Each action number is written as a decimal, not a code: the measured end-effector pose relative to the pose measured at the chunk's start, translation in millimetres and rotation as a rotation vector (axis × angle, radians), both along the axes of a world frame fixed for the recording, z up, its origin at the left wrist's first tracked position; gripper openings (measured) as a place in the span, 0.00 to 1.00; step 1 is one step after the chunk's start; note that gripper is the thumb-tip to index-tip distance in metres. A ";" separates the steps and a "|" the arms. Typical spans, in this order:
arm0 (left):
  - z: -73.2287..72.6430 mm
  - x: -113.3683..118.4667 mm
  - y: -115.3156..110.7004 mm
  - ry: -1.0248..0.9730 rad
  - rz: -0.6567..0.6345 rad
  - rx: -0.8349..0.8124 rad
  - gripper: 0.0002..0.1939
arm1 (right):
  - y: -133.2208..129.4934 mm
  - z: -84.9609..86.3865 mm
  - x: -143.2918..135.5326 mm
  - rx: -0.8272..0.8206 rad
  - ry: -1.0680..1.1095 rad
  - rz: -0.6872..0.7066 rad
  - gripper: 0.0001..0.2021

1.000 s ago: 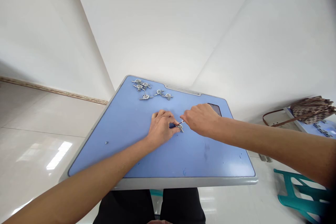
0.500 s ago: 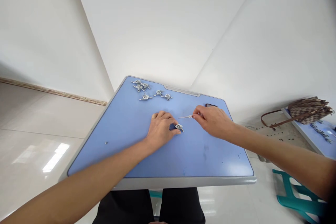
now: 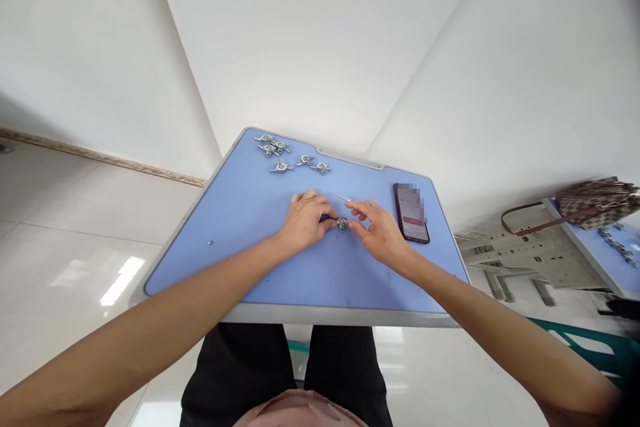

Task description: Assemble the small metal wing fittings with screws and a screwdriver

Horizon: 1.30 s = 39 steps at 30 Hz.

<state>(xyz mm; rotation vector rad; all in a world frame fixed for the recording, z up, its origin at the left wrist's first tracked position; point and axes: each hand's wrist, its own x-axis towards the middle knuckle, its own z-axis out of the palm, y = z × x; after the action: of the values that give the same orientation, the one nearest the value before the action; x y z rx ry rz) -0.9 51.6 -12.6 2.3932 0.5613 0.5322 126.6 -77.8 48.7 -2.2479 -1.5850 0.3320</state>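
Between the fingertips of both hands, just above the blue tabletop or on it (I cannot tell which), is a small silver metal fitting (image 3: 342,224). My left hand (image 3: 306,221) is closed on its left side, thumb and fingers pinched. From the right, the thumb of my right hand (image 3: 377,230) touches or nearly touches the same fitting. That hand also keeps hold of a thin rod-like tool, apparently a slim screwdriver (image 3: 341,197), whose shaft points up and left; its handle is hidden in the fingers.
Several similar metal fittings (image 3: 281,167) lie at the back left of the blue table (image 3: 240,213). A tiny metal piece (image 3: 210,242) sits near the left edge. A phone (image 3: 413,213) lies at right. Beyond are a checkered bag (image 3: 593,203) and a green stool (image 3: 585,347).
My right hand has moved left to the fitting, and the tool's shaft now tilts upward. The fitting has turned between the fingers. The phone, mostly covered before, now shows fully.
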 end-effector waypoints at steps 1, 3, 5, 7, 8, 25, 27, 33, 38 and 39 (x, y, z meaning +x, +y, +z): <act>-0.1 0.4 0.5 0.002 0.006 -0.001 0.04 | 2.2 -3.8 1.2 0.000 -0.018 0.011 0.18; 0.2 1.0 1.3 0.003 0.015 -0.005 0.06 | 5.4 -10.1 3.9 -0.011 -0.021 0.033 0.18; 0.9 1.4 1.7 0.006 0.023 0.002 0.07 | 7.2 -14.3 6.0 -0.031 -0.024 0.050 0.17; 2.0 1.5 2.2 0.010 0.021 0.005 0.08 | 8.6 -16.4 6.6 -0.043 -0.054 0.057 0.15; 2.5 1.4 2.5 0.011 0.016 0.002 0.08 | 9.4 -16.7 6.4 -0.047 -0.073 0.056 0.13; -0.7 3.1 8.4 -0.031 0.021 -0.068 0.11 | 22.8 -7.3 -7.7 -0.117 -0.029 -0.081 0.13; 0.4 2.0 7.2 -0.027 0.029 -0.063 0.10 | 23.3 -5.8 -9.8 -0.136 -0.045 -0.102 0.13; 3.7 -0.5 1.5 -0.005 0.047 -0.068 0.04 | 24.8 -5.0 -15.2 -0.194 -0.133 -0.117 0.15; 2.4 1.0 -4.1 -0.011 0.089 -0.044 0.06 | 22.9 -9.1 -14.3 -0.206 -0.199 -0.098 0.15; 1.7 1.3 -4.8 -0.014 0.094 -0.040 0.06 | 22.0 -9.9 -13.0 -0.203 -0.208 -0.088 0.15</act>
<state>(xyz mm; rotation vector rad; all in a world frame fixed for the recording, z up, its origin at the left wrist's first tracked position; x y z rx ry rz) 0.4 46.8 -10.9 2.3323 0.6747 0.5729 113.6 -55.8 38.8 -2.5717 -1.6100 0.2512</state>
